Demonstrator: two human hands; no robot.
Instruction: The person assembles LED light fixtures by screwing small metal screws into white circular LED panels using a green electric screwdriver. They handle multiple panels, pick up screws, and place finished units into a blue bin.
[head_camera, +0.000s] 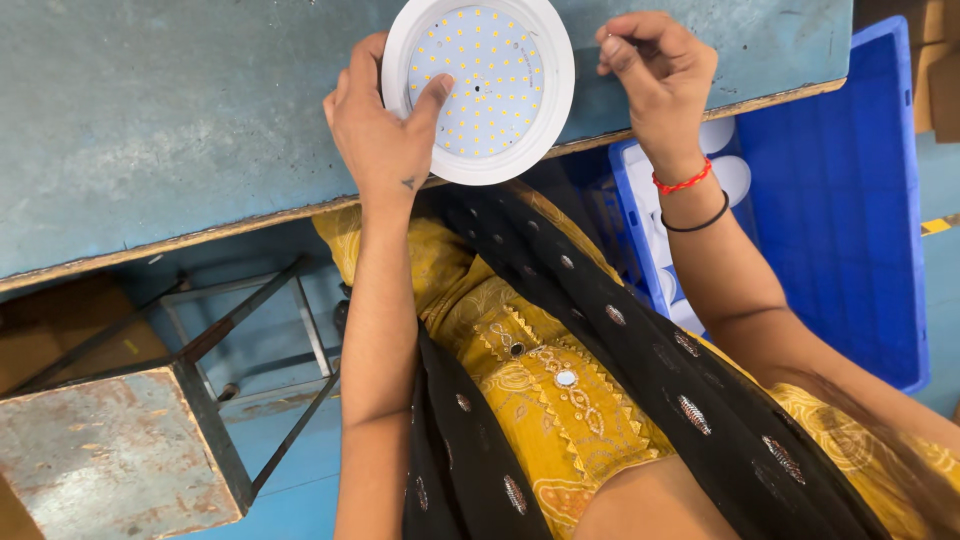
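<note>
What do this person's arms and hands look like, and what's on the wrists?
Both arms are bare, no sleeves showing. The left hand has a small dark mark near the wrist. The right hand has a red thread bracelet and a thin black band at its wrist.

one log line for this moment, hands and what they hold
left hand: holds round white LED panel | right hand: pinched, contents unclear | table edge

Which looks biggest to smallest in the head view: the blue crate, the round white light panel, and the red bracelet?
1. Blue crate, though partly hidden and farther off.
2. Round white light panel, held by the left hand.
3. Red bracelet on the right wrist.
</note>
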